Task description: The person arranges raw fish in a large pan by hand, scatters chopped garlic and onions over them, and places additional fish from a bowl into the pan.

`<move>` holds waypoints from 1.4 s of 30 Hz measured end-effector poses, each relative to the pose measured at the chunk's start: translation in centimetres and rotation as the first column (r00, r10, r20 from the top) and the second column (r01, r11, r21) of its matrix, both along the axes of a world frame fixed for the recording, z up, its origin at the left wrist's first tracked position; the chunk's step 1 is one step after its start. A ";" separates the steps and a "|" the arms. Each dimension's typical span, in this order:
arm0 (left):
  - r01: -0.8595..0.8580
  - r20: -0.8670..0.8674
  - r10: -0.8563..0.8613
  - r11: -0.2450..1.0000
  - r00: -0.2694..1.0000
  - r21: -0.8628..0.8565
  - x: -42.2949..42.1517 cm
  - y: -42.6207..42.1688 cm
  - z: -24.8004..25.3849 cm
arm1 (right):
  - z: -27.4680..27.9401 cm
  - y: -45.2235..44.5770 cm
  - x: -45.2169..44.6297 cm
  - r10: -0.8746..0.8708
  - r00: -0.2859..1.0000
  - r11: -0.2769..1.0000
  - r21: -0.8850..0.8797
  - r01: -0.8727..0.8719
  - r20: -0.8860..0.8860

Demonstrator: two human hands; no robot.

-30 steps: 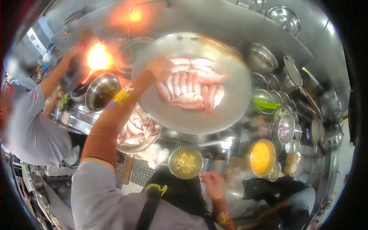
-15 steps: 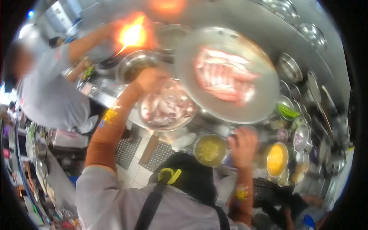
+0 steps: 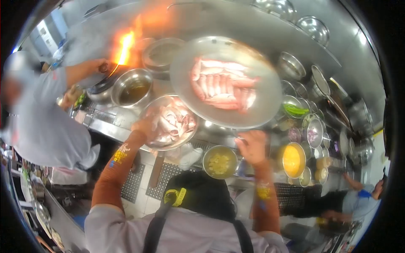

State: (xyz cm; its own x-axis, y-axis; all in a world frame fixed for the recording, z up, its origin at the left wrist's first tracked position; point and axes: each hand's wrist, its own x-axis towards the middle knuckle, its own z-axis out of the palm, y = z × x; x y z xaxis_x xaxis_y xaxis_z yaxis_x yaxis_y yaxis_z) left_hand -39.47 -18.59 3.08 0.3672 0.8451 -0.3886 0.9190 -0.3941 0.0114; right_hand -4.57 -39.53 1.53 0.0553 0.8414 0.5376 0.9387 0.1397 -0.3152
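My left hand [image 3: 143, 127] is at the left rim of a metal bowl [image 3: 148, 144] of raw pale-pink pieces [image 3: 175, 122], which look like fish or squid. Its fingertips blur against the bowl, so their grip is unclear. A big wok [image 3: 257, 116] lies ahead, with long pink pieces [image 3: 217, 84] set out in rows inside. My right hand [image 3: 254, 146] is just below the wok's near rim, its thumb and fingers apart and nothing visible in them. A pot of chopped yellowish food [image 3: 219, 163] stands left of that hand.
At left a co-worker [image 3: 55, 118] holds a pan [image 3: 101, 84] near a tall flame [image 3: 125, 48]. A pot of brown liquid [image 3: 133, 88] stands between us. At right are a bowl of orange-yellow liquid [image 3: 293, 159], green peppers [image 3: 296, 109] and several small bowls. Another person [image 3: 358, 202] is at far right.
My left hand has drawn back from over the far side of the bowl to its left rim. My right hand has come closer to the wok's near rim. The view has shifted.
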 end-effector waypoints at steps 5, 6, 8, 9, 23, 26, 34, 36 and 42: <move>-0.143 0.115 0.145 0.989 0.983 -0.026 -2.4 3.6 -1.4 | -0.4 -0.2 0.0 -0.044 0.998 0.999 0.000 0.044 -0.048; -0.095 0.123 0.100 0.994 0.987 -0.050 -3.2 4.3 -0.8 | -0.4 -0.2 0.0 -0.042 0.998 0.999 -0.004 0.042 -0.054; -0.144 0.358 0.177 0.983 0.917 -0.117 -6.7 6.3 -2.6 | -0.3 -0.2 0.1 -0.039 0.997 0.999 -0.014 0.038 -0.066; -0.194 0.567 0.274 0.961 0.777 -0.198 -8.7 7.5 -4.0 | -0.4 -0.2 0.1 -0.041 0.996 0.999 -0.005 0.041 -0.078; 0.342 0.905 0.201 0.877 0.375 -0.337 7.1 5.8 6.7 | -0.5 -0.1 0.3 -0.040 0.997 0.996 0.073 0.044 -0.065; 0.453 0.833 -0.145 0.881 0.535 -0.138 13.5 9.2 3.8 | -0.6 0.0 0.4 -0.028 0.997 0.996 0.088 0.035 -0.078; 0.690 0.482 -0.611 0.723 0.628 0.019 23.7 11.6 -0.7 | 0.2 -0.2 0.5 -0.018 0.991 0.993 0.114 0.034 -0.132; 0.789 0.320 -0.756 0.613 0.571 0.043 24.7 12.4 -3.3 | 0.1 -0.1 0.6 -0.009 0.991 0.993 0.111 0.024 -0.134; 0.840 0.295 -0.805 0.543 0.514 0.020 24.0 13.2 -6.1 | -0.3 -0.1 0.8 0.001 0.986 0.996 0.093 0.014 -0.164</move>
State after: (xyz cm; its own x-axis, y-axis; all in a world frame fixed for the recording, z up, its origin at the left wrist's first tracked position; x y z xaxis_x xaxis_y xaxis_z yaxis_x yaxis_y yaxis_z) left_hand -15.51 -5.35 -3.05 0.9666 0.0708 -0.2462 0.1395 -0.9515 0.2743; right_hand -3.78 -39.64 1.24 0.1548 0.7870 0.5973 0.8763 0.1698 -0.4508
